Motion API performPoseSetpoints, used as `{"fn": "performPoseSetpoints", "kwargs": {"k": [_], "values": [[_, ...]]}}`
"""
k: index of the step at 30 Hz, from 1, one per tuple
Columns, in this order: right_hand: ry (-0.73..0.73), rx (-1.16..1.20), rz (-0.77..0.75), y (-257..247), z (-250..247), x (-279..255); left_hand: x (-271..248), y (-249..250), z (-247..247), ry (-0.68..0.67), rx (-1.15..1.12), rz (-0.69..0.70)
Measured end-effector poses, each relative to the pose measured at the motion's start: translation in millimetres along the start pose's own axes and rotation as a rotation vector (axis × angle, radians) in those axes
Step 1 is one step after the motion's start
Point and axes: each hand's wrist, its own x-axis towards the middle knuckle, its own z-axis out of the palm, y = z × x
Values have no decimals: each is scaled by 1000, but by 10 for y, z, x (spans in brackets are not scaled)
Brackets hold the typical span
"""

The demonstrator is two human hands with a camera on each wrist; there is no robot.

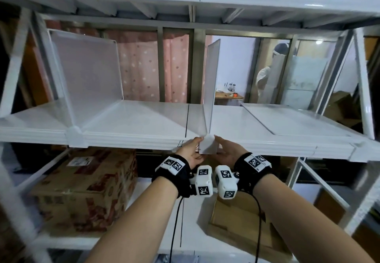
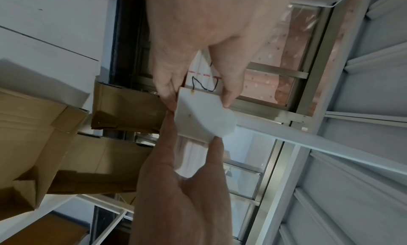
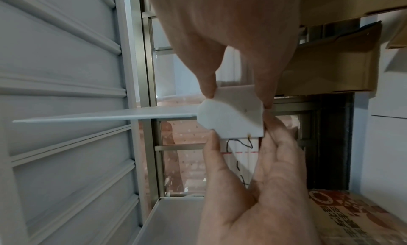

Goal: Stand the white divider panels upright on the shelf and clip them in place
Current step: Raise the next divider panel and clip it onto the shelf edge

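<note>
Pinching a white clip (image 1: pixel 207 144) from either side, both hands meet at the front edge of the shelf (image 1: pixel 131 139). The left hand (image 1: pixel 190 151) has thumb and fingertips on the clip's left side, and the right hand (image 1: pixel 228 151) mirrors it on the right; each grip is closed on the clip. In the left wrist view the clip (image 2: pixel 203 114) sits between the fingertips (image 2: pixel 170 99) of the two hands. It sits at the foot of the middle panel (image 1: pixel 211 82), which stands upright on the shelf, leaning slightly. Another panel (image 1: pixel 86 73) stands upright to the left, with its own clip (image 1: pixel 75 136) on the front edge. A third panel (image 1: pixel 292 119) lies flat on the shelf to the right. On the shelf below are a printed box (image 1: pixel 86 190) at left and a flat brown carton (image 1: pixel 242 225) under the wrists.
</note>
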Motion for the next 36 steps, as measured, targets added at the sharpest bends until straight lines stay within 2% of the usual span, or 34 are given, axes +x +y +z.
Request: {"fn": "performPoseSetpoints", "kwargs": {"k": [9, 19, 23, 25, 27, 30, 31, 36], "values": [[31, 66, 80, 136, 218, 15, -45, 121, -240, 17, 11, 20], [3, 36, 57, 197, 296, 96, -158, 200, -350, 54, 20, 54], [-9, -76, 14, 167, 246, 111, -163, 216, -359, 61, 18, 59], [48, -168, -4, 168, 204, 101, -191, 244, -376, 60, 42, 37], [172, -281, -18, 140, 100, 268, -203, 279, -432, 103, 90, -12], [310, -543, -80, 112, 88, 214, -254, 301, -456, 151, 189, -35], [301, -535, -93, 120, 113, 186, -268, 299, -441, 145, 192, -21], [35, -318, -142, 193, 263, 232, -394, 320, -279, 55, 18, -2]]}}
